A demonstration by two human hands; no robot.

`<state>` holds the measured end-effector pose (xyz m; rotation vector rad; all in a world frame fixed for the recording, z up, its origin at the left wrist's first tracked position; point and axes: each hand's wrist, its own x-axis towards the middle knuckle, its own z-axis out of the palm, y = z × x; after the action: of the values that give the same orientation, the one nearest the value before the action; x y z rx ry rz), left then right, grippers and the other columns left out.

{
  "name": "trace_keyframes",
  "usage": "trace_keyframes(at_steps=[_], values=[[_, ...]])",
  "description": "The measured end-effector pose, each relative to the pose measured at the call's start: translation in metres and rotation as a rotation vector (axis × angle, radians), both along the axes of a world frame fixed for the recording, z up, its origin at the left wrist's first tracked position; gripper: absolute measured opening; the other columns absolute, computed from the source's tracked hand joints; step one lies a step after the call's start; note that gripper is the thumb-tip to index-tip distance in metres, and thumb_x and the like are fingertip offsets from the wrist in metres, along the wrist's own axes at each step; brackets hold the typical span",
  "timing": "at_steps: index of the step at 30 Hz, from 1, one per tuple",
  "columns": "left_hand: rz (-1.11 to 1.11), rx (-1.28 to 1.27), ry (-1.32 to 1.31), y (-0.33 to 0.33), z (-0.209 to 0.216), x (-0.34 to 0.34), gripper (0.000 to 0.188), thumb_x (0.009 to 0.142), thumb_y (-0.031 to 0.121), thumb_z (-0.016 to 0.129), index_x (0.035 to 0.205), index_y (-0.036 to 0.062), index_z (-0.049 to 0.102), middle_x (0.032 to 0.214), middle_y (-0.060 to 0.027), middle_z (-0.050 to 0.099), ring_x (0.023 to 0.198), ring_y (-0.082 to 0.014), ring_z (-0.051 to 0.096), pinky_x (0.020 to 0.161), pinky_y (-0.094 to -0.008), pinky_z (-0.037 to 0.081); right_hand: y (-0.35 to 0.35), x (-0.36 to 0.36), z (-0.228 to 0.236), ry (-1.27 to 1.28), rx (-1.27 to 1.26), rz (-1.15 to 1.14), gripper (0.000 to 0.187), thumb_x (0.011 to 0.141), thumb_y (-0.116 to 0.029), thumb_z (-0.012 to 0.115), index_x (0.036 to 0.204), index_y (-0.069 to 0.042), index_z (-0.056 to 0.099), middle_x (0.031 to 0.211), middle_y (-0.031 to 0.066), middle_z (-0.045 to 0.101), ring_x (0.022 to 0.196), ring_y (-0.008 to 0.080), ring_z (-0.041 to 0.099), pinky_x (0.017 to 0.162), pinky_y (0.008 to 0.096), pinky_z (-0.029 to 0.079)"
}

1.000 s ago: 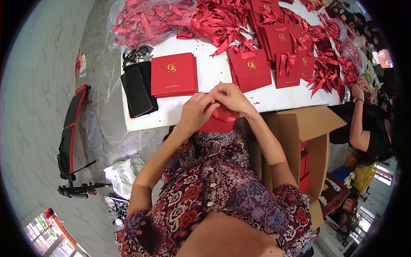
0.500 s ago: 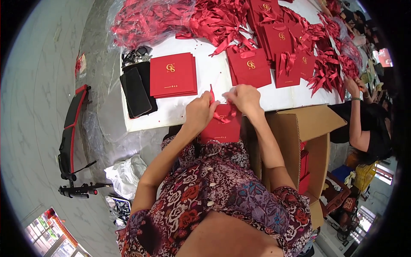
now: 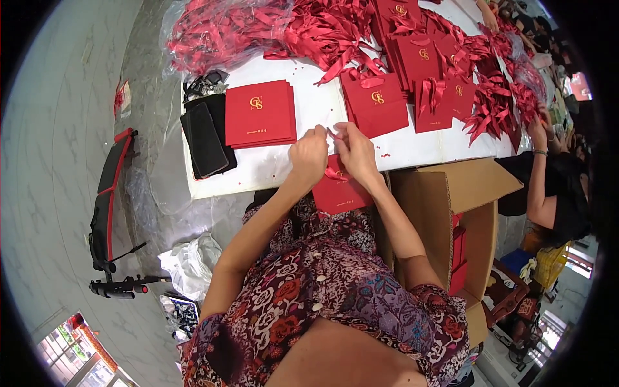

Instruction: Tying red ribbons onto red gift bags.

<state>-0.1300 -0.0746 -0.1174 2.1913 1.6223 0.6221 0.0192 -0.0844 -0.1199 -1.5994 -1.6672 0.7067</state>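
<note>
A small red paper gift bag [image 3: 340, 197] leans at the table's near edge, just above my lap, with a red ribbon [image 3: 334, 173] at its top. My left hand [image 3: 310, 153] is closed in a pinch on the ribbon's left side. Beside it my right hand [image 3: 356, 149] pinches the ribbon too, fingertips almost meeting the left ones. Part of the ribbon is hidden behind the fingers. Left of my hands lies a neat stack of flat red bags [image 3: 259, 115]. Beyond my right hand are finished-looking red bags with ribbon handles [image 3: 376, 106].
A heap of red ribbons [image 3: 225, 32] in clear plastic covers the far side of the white table [image 3: 238, 182]. A black phone [image 3: 205, 138] lies at the left edge. An open cardboard box [image 3: 422, 213] holding red bags stands at my right. Another person's arm [image 3: 538, 174] works at far right.
My hands have come closer together, the right one moving left and the left one slightly up. The bag has shifted a little right and tilted.
</note>
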Motion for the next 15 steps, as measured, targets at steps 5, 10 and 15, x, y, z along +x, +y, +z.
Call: trace_keyframes(at_steps=[5,10,15], values=[[0.085,-0.073,-0.209,-0.006,0.005,0.002,0.02,0.084,0.014,0.07,0.096,0.0,0.064,0.088,-0.0203,0.069,0.078,-0.0382,0.068,0.067,-0.0446,0.053,-0.003,-0.003,0.015,-0.005,-0.017,-0.002,0.01,0.09,-0.007,0.065,0.097,0.0,0.066,0.088,0.0155,0.066,0.077,0.0292,0.068,0.07,0.0373,0.054],[0.099,-0.456,-0.895,-0.005,-0.011,-0.007,0.019,0.094,0.014,0.068,0.101,-0.0033,0.071,0.088,-0.009,0.073,0.076,-0.0132,0.068,0.066,-0.0255,0.052,-0.012,-0.003,0.022,0.221,-0.044,-0.017,0.012,0.09,-0.009,0.066,0.099,-0.001,0.068,0.087,0.0145,0.066,0.079,0.028,0.067,0.069,0.0363,0.052],[0.05,-0.673,-1.218,-0.002,-0.01,-0.012,0.018,0.095,0.011,0.067,0.105,-0.0038,0.071,0.089,-0.0037,0.072,0.076,-0.0057,0.063,0.068,-0.0199,0.05,-0.019,0.005,0.031,0.221,0.073,0.095,0.019,0.09,-0.008,0.069,0.107,0.0,0.07,0.092,0.0117,0.067,0.082,0.0218,0.068,0.07,0.031,0.053]])
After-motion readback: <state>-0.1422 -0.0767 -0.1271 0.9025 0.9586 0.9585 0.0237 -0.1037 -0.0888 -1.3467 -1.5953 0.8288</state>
